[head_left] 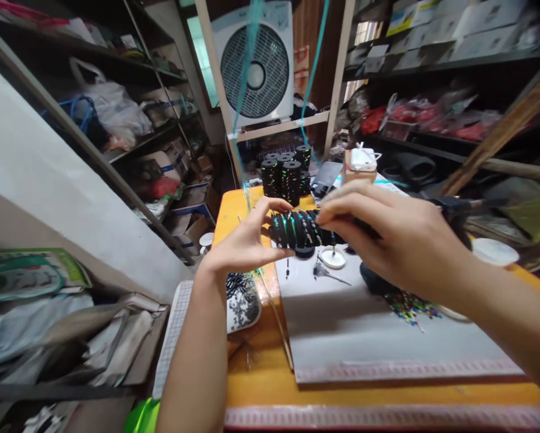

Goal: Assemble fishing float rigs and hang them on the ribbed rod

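Observation:
My left hand (245,237) grips the left end of a black ridged spool (294,230), thumb below and fingers above and behind. Shiny blue-green bands and small dark beaded pieces run around its grooves. My right hand (382,225) is closed in a pinch at the spool's right end; whatever its fingertips hold is hidden. Short dark pieces dangle beneath the spool. Under it, on a white board (342,337), are a small white dish (333,258) and a dark tasselled piece (319,267).
Stacked black spools (290,180) stand at the yellow table's (252,385) back. A white tray (245,319) of small dark parts lies left; multicoloured bits (412,307) lie right. A box fan (255,72) stands behind, and loaded shelves (436,60) flank the table.

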### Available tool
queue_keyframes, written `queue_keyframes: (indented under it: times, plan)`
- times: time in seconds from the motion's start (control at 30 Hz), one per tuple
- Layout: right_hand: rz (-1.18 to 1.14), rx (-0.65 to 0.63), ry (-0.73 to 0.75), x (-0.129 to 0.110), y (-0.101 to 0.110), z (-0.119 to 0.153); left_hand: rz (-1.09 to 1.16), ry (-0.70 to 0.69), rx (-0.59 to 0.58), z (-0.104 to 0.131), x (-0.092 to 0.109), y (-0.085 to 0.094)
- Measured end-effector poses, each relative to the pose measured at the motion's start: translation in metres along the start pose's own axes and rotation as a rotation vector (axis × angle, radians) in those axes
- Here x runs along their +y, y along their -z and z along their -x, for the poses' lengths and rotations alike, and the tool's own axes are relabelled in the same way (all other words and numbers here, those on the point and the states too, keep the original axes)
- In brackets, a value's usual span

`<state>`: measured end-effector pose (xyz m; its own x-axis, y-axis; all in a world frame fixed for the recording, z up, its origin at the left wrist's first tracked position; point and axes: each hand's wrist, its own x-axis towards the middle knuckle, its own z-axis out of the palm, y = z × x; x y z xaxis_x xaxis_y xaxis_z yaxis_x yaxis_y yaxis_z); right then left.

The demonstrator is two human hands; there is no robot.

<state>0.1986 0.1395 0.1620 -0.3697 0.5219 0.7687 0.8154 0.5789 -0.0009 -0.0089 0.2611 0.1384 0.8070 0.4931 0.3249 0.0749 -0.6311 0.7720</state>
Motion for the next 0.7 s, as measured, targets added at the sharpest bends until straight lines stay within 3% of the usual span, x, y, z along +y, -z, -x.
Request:
queue_keyframes:
  times: [0.1,0.2,0.7]
  plan:
    - [-0.014,-0.008,0.035,0.011,-0.019,-0.022,0.034,-0.006,-0.005,-0.001,-0.002,0.000]
    - [-0.030,-0.018,0.047,0.015,-0.029,-0.026,0.045,-0.009,-0.018,-0.002,-0.002,0.000]
    - [0.000,-0.038,0.031,0.011,-0.034,-0.026,0.001,-0.018,-0.011,-0.002,0.001,0.001]
